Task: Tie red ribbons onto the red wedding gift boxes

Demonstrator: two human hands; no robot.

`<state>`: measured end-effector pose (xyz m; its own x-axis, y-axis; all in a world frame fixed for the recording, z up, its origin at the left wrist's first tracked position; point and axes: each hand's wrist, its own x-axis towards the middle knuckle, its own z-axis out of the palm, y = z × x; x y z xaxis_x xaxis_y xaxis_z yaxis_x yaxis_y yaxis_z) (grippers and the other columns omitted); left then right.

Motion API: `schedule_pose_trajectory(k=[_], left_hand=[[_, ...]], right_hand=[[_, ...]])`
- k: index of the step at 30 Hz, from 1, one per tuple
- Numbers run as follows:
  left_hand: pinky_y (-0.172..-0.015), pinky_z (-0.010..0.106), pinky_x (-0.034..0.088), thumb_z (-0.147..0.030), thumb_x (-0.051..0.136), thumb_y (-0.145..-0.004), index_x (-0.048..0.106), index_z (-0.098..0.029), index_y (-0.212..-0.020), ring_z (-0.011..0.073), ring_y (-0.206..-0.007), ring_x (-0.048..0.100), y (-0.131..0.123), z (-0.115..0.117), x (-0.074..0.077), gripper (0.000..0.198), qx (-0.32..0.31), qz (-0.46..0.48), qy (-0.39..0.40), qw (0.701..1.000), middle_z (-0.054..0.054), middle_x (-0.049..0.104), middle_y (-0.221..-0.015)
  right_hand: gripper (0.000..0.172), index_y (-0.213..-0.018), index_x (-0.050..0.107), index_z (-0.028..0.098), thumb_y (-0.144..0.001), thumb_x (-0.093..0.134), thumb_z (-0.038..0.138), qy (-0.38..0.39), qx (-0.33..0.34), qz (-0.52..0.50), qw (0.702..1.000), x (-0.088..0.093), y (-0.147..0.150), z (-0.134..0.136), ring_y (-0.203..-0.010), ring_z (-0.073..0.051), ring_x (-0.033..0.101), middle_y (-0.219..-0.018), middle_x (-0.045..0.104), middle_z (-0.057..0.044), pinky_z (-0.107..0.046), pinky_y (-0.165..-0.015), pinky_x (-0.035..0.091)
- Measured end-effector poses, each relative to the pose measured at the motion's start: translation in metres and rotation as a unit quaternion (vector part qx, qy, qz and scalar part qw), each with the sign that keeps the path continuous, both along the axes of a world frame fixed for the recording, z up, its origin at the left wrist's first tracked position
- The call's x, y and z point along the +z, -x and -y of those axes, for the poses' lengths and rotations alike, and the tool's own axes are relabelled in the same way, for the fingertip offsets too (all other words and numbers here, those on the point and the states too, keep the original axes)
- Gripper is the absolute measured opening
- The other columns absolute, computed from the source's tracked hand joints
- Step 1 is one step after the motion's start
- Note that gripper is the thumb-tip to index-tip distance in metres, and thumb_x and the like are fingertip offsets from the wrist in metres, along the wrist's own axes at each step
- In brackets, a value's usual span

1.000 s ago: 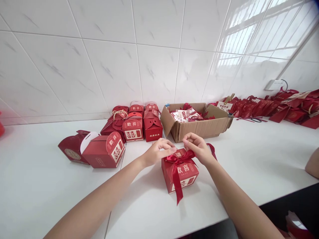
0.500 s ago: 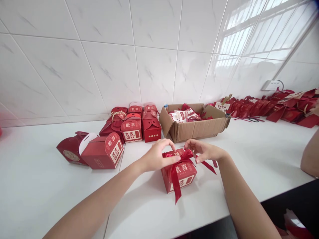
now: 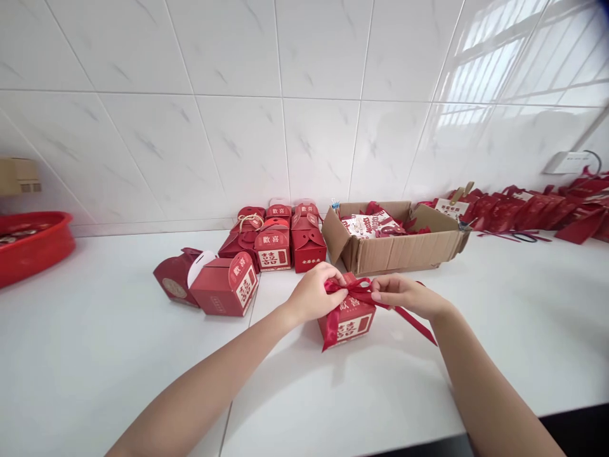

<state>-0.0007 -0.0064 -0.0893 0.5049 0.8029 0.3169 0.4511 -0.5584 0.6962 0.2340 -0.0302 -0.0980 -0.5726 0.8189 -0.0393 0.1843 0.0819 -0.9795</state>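
A red gift box (image 3: 349,326) with pale printed panels stands on the white table in front of me. Across its top runs a red ribbon (image 3: 354,289) tied in a bow, one tail hanging down the front and the other trailing right. My left hand (image 3: 316,293) pinches the bow's left loop between thumb and fingers. On the other side, my right hand (image 3: 404,294) grips the right part of the bow, its fingers closed. Both hands cover parts of the box top and the loops.
Two red boxes (image 3: 223,285) stand at left, with several more boxes (image 3: 273,244) behind. A cardboard carton (image 3: 404,251) holding red and white packets is at the back. Red bags (image 3: 514,209) line the wall at right; a red basin (image 3: 38,254) sits far left.
My hands have closed on the bow's two sides, the right hand having been looser before. The bow looks more drawn out sideways. My view has turned left, and the basin shows now.
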Motion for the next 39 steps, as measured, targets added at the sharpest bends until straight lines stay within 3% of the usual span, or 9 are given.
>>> schedule_pose_trajectory(k=[8, 20, 30, 39], left_hand=[[-0.088, 0.033, 0.045, -0.026, 0.059, -0.078, 0.063, -0.02, -0.072, 0.019, -0.09, 0.06, 0.001, -0.004, 0.0, 0.009, 0.024, 0.009, -0.034, 0.999, 0.004, 0.061, -0.097], [-0.081, 0.032, 0.047, -0.022, 0.06, -0.074, 0.065, -0.021, -0.07, 0.0186, -0.085, 0.06, 0.001, -0.002, 0.003, 0.006, 0.038, -0.013, -0.064, 0.997, 0.004, 0.063, -0.093], [-0.079, 0.031, 0.048, -0.024, 0.058, -0.076, 0.062, -0.021, -0.07, 0.0181, -0.084, 0.06, -0.001, 0.0, -0.003, 0.008, 0.042, -0.026, -0.067, 0.997, 0.003, 0.063, -0.091], [-0.081, 0.033, 0.047, -0.023, 0.058, -0.076, 0.063, -0.02, -0.071, 0.0196, -0.085, 0.06, -0.003, 0.0, -0.004, 0.008, 0.044, -0.023, -0.054, 0.997, 0.004, 0.062, -0.09]], right_hand=[[0.044, -0.068, 0.048, 0.015, -0.086, 0.061, 0.053, -0.02, -0.06, -0.002, 0.998, 0.004, 0.013, 0.007, -0.057, -0.01, 0.032, -0.062, 0.04, 0.002, -0.024, -0.052, 0.022], [0.045, -0.065, 0.052, 0.014, -0.084, 0.062, 0.054, -0.003, 0.0, 0.057, 0.998, 0.011, 0.008, 0.012, -0.05, -0.009, 0.038, -0.057, 0.047, 0.001, -0.022, -0.048, 0.029], [0.038, -0.056, 0.048, 0.016, -0.085, 0.06, 0.038, -0.031, 0.034, 0.167, 0.985, 0.01, 0.012, 0.015, -0.042, -0.008, 0.038, -0.046, 0.049, 0.002, -0.02, -0.042, 0.027], [0.031, -0.057, 0.053, 0.015, -0.082, 0.061, 0.032, -0.033, 0.038, 0.167, 0.985, 0.01, 0.012, 0.015, -0.042, -0.008, 0.04, -0.045, 0.049, 0.002, -0.018, -0.041, 0.028]])
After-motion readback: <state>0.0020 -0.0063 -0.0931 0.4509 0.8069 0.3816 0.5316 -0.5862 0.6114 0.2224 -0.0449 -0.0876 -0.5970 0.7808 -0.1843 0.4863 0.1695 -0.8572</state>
